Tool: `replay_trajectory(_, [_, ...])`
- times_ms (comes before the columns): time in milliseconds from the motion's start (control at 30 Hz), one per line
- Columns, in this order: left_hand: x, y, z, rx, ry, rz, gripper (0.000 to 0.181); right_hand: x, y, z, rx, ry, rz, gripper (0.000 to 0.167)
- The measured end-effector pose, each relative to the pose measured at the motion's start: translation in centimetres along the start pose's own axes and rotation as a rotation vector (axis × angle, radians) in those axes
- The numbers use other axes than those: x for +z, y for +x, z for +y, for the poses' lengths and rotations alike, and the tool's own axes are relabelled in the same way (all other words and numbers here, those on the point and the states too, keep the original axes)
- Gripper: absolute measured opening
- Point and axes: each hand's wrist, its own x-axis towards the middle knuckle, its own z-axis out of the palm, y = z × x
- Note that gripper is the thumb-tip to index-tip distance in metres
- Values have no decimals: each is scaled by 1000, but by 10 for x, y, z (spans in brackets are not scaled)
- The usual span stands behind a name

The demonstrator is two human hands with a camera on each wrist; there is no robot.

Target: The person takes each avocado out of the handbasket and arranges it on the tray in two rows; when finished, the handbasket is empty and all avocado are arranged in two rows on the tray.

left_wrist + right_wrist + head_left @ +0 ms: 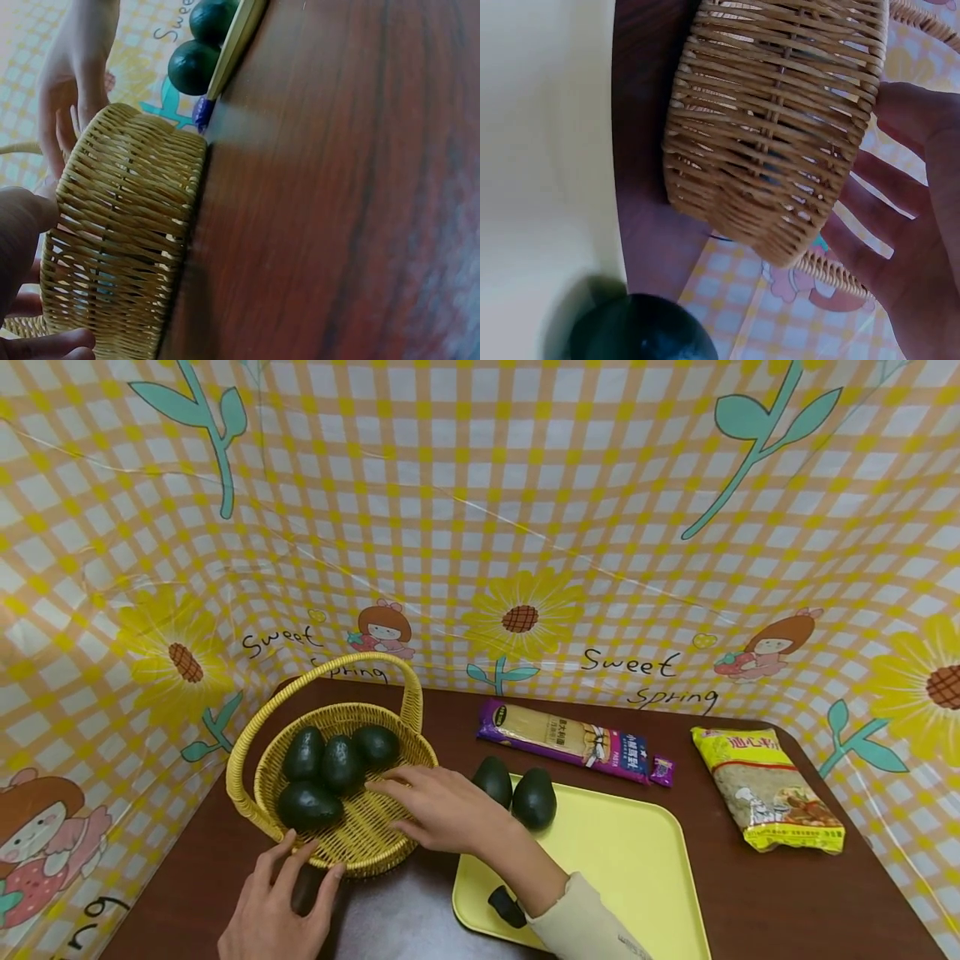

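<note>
looks rough, like wicker, on the basket [367, 831], glossy on the avocados [343, 766], smooth and plastic on the tray [622, 860], wood-grained on the table [322, 210].

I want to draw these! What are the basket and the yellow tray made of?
The basket looks like woven wicker with a slight sheen, because thin strands cross with gaps between them; it could be plastic imitation. The yellow tray seems to be smooth, matte plastic, judging by its even colour and rounded corners, though painted metal is possible.
</note>
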Motion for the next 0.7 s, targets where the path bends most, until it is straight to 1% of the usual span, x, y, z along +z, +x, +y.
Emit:
replay_trajectory(167, [0, 0, 0, -13, -6, -13, 46, 3, 8, -3, -17, -14, -28, 58])
replay_trajectory(267, [0, 0, 1, -22, 1, -23, 45, 5, 13, -4, -26, -42, -38, 59])
replay_trajectory(433, [-1, 1, 0, -18, 13, -36, 45, 6, 20, -6, -31, -57, -69, 59])
replay_trajectory(600, [-2, 1, 0, -14, 14, -43, 46, 7, 30, -10, -63, -61, -94, 61])
replay_trajectory(700, [-2, 1, -1, -17, 11, -46, 46, 7, 37, -14, -84, -83, -103, 60])
